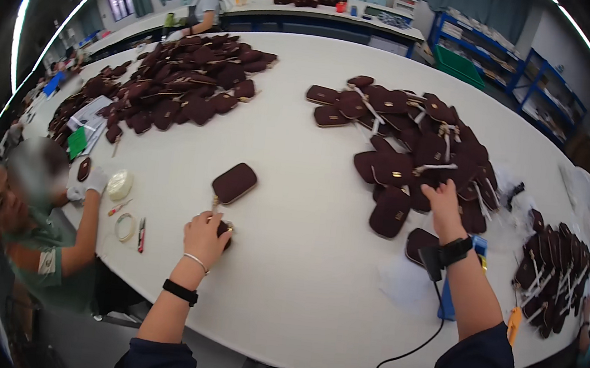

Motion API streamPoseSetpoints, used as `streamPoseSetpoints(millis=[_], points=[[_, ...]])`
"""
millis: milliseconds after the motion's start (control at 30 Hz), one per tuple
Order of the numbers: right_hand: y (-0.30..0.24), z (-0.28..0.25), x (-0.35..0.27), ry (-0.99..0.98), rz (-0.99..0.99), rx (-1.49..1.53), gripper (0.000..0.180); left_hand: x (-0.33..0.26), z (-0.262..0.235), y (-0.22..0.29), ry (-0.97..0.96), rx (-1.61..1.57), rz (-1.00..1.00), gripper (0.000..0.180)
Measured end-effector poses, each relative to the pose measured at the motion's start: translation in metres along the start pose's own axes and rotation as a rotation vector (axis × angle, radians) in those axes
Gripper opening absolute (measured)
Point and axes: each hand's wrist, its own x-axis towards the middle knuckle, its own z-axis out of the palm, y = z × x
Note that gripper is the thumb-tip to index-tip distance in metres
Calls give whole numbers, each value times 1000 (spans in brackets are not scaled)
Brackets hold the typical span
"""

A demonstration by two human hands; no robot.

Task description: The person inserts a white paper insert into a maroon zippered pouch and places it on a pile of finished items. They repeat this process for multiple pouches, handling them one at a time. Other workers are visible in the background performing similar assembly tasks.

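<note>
My left hand (205, 235) rests on the white table (286, 269), closed over a small dark brown piece with a gold edge (225, 231). Just beyond it lies a single dark brown zip pouch (235, 183). My right hand (444, 202) reaches forward into a big heap of the same brown pouches (421, 150), fingers touching one at the heap's near edge; whether it grips it is unclear. A dark device is strapped to my right wrist, with a black cable trailing down.
A second heap of pouches (176, 85) lies far left, a third (552, 272) at the right edge. A seated person (45, 237) at the left works beside a tape roll (119, 184) and small tools. Another person stands at the far end. A blue object (449, 301) lies under my right forearm.
</note>
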Motion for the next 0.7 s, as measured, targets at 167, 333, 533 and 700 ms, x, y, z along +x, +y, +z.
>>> streamPoseSetpoints(millis=[167, 333, 533, 700], points=[[-7, -43, -68, -88, -276, -485, 71, 11, -4, 40, -217, 323, -26, 49], [4, -86, -137, -388, -176, -606, 27, -14, -10, 43, -342, 186, -10, 49], [30, -76, -181, -380, -112, -639, 21, -34, -14, 67, -586, 41, 168, 52], [41, -59, -183, -337, -218, -679, 26, -60, -9, 76, -407, -126, 320, 44]])
